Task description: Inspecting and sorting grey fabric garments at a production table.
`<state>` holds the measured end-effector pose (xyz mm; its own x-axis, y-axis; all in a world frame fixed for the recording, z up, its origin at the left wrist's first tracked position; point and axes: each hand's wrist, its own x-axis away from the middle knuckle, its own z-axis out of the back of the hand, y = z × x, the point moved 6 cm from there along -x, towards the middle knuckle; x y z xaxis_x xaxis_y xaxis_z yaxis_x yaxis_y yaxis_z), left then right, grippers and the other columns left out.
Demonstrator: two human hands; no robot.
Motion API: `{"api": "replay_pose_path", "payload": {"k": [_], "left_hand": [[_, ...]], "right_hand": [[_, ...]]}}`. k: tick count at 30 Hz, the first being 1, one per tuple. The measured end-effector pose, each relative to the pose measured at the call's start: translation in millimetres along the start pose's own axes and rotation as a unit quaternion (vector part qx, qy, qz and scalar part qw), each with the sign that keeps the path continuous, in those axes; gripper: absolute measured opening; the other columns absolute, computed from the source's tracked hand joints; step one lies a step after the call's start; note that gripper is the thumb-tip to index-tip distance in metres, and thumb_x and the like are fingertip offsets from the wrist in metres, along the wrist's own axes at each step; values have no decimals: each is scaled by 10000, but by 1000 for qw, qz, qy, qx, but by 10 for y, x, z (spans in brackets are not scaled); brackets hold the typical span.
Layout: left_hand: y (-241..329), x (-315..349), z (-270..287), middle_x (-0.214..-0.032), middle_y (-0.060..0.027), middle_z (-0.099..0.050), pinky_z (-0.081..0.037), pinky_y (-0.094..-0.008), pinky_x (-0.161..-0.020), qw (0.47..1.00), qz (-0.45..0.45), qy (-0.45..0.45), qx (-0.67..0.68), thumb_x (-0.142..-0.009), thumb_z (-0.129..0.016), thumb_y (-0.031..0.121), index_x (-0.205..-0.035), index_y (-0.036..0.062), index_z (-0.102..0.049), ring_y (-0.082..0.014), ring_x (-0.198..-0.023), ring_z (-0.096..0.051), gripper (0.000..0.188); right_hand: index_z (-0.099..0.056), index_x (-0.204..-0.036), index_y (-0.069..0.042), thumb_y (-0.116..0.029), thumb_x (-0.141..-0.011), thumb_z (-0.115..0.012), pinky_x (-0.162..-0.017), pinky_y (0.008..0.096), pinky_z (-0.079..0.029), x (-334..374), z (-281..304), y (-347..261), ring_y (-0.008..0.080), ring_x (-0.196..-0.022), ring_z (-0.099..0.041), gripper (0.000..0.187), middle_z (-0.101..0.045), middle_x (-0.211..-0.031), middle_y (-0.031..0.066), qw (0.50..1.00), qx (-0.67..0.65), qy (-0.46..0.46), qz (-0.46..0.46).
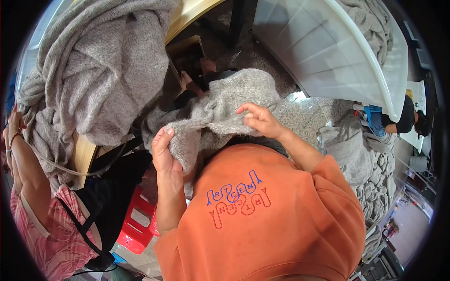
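A fuzzy grey-beige knitted piece [243, 91] lies bunched across my lap and hangs over my knees. My left hand [165, 152] pinches its edge between thumb and fingers, and a fold of the knit droops beside the fingers. Over the right part of the same piece is my right hand [262, 121], its fingers curled in and the index finger bent toward the left. Whatever its fingertips may hold, such as a thread, is too small to make out.
A wooden table [187, 18] heaped with grey knitwear [108, 70] stands at the far left. At the left a co-worker's arm [26, 164] reaches to it, near a red plastic stool [136, 225]. A white plastic bin [323, 42] stands far right; a knit pile [356, 154] lies right.
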<state>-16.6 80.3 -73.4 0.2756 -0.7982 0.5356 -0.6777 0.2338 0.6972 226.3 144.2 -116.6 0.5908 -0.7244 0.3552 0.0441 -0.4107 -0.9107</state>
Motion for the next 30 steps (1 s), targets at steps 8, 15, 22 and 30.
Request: {"api": "replay_pose_path", "payload": {"k": [8, 15, 22, 30], "left_hand": [[-40, -129, 198, -822, -101, -621, -484, -303, -731, 994, 40, 52, 83, -756, -539, 38, -857, -9, -584, -187, -751, -598, 119], [-254, 44, -293, -714, -41, -602, -445, -220, -579, 990, 51, -83, -105, -749, -579, 17, -773, 8, -585, -89, -608, -544, 26], [-371, 114, -446, -688, 6, -570, -404, -189, -590, 983, 78, -142, -89, -794, -563, 43, -757, 14, -582, -50, -623, -497, 51], [-376, 131, -327, -687, 6, -568, -394, -192, -592, 986, 38, -89, -139, -798, -561, 53, -746, 4, -591, -52, -628, -482, 78]], "right_hand": [[-580, -858, 1, 43, -705, -549, -595, 234, -434, 74, 34, -321, 104, -663, -539, 162, -584, -763, 57, 957, 209, 78, 184], [-589, -833, 1, 63, -606, -543, -487, 276, -444, 329, -747, -962, 212, -584, -579, 240, -596, -757, 99, 810, 333, -66, 479], [-548, -838, 10, 27, -594, -578, -448, 282, -427, 135, -961, -943, 195, -546, -554, 246, -567, -730, 95, 754, 420, -12, 504], [-537, -825, 5, -5, -591, -569, -452, 288, -430, 63, -933, -786, 200, -531, -540, 236, -542, -694, 79, 749, 446, -18, 490]]}}
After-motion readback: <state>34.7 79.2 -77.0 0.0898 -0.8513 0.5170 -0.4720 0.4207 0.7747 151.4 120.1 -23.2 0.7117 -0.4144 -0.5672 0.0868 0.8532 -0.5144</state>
